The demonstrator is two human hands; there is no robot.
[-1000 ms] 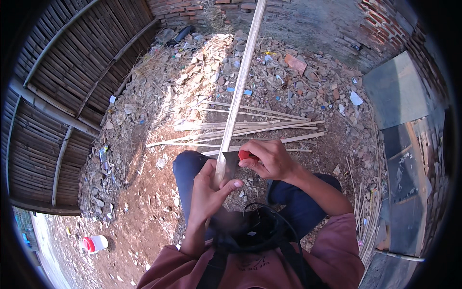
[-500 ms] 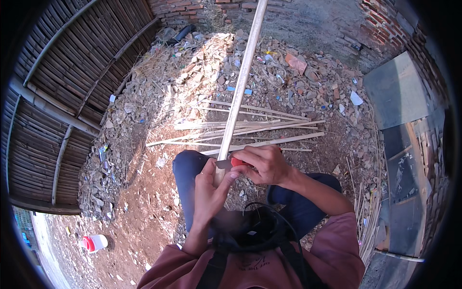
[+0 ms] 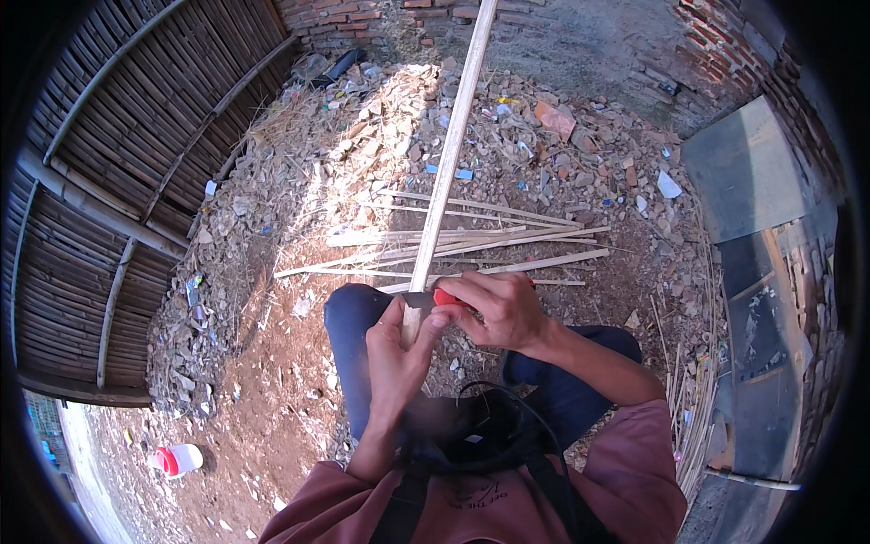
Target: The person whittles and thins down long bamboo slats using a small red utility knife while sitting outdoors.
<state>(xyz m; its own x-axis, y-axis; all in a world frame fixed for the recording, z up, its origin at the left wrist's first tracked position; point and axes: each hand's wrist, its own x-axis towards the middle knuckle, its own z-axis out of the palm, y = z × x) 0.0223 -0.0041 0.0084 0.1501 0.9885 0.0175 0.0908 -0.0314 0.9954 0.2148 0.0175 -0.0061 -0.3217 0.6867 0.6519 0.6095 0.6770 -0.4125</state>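
A long pale bamboo strip [image 3: 450, 150] rises from my lap away from me, its far end running out at the top of the view. Around its near end my left hand [image 3: 395, 349] is closed, with the thumb pressed along the strip. My right hand [image 3: 498, 310] grips a knife [image 3: 449, 297] by its red handle. The short grey blade lies across the strip just above my left thumb and touches it. Part of the handle is hidden by my right fingers.
Several split bamboo strips [image 3: 507, 238] lie in a loose pile beyond my knees. Rubble [image 3: 589, 163] covers the ground toward a brick wall [image 3: 580, 54]. At left stands a bamboo-slat panel [image 3: 100, 181]; a white container with a red lid [image 3: 186, 459] sits lower left. Grey boards [image 3: 752, 172] lean at right.
The blade has shifted slightly up along the strip, away from me. Both hands keep their grips, and the strip's far end has tipped slightly to the left.
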